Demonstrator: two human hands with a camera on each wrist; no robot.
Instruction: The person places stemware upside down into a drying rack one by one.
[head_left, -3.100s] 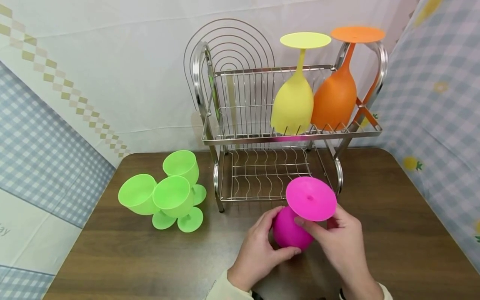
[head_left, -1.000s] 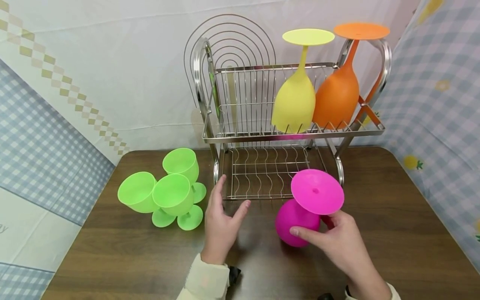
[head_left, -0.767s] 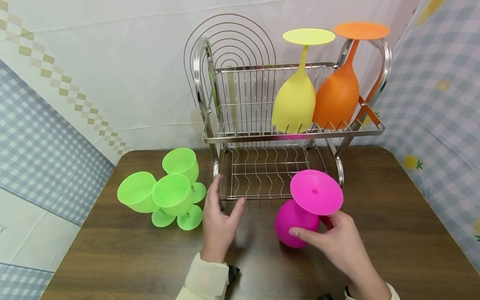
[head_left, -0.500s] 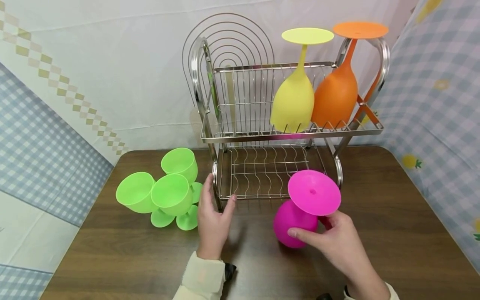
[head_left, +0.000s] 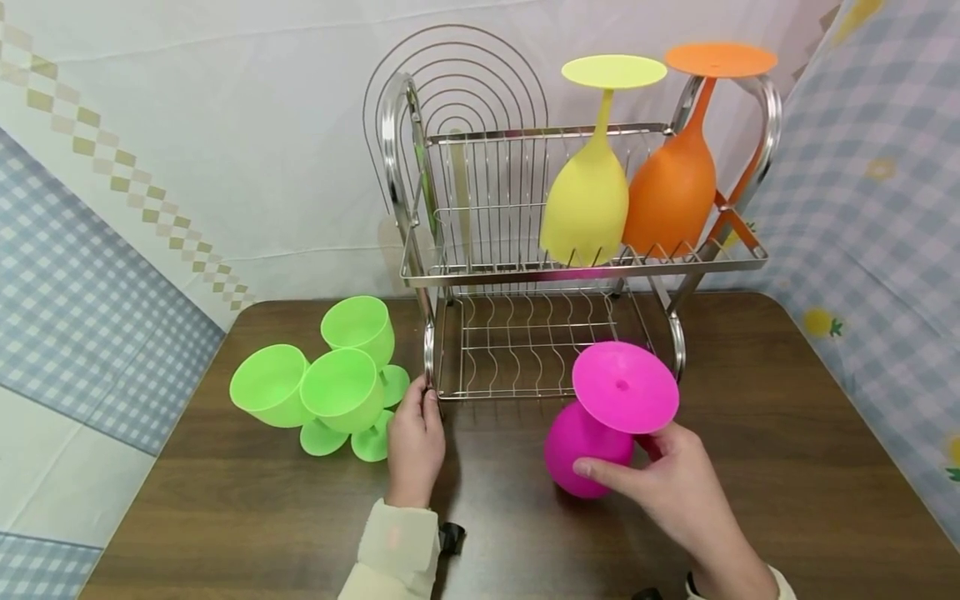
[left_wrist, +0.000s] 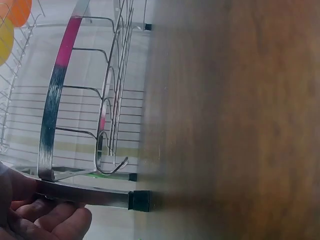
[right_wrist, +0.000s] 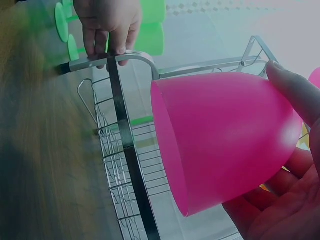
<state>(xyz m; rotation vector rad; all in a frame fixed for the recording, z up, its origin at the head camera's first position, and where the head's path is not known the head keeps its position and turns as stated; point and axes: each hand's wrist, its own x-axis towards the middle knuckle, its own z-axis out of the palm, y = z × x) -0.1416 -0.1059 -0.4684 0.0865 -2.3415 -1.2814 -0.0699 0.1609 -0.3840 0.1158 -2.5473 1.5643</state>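
My right hand (head_left: 667, 487) holds a magenta goblet (head_left: 625, 387) upside down, its foot up and its bowl in front of the rack. In the right wrist view, thumb and fingers lie on opposite sides of the bowl (right_wrist: 225, 140), rim downward. At the metal dish rack (head_left: 517, 277), my left hand (head_left: 416, 450) grips the lower part of the front left leg; the left wrist view shows the fingers around that leg (left_wrist: 95, 194). On the upper shelf, a yellow goblet (head_left: 585, 208) and an orange goblet (head_left: 671, 196) stand inverted side by side.
Three green goblets stand upright left of the rack: one at the back (head_left: 356, 325), one at the left (head_left: 268, 383), one in front (head_left: 341, 387). They are close to my left hand. The brown wooden table (head_left: 262, 517) has cloth hangings behind and at both sides.
My left hand let go of the magenta goblet, moved left with fingers spread, and now grips the rack's leg. My right hand still holds the goblet in nearly the same place.
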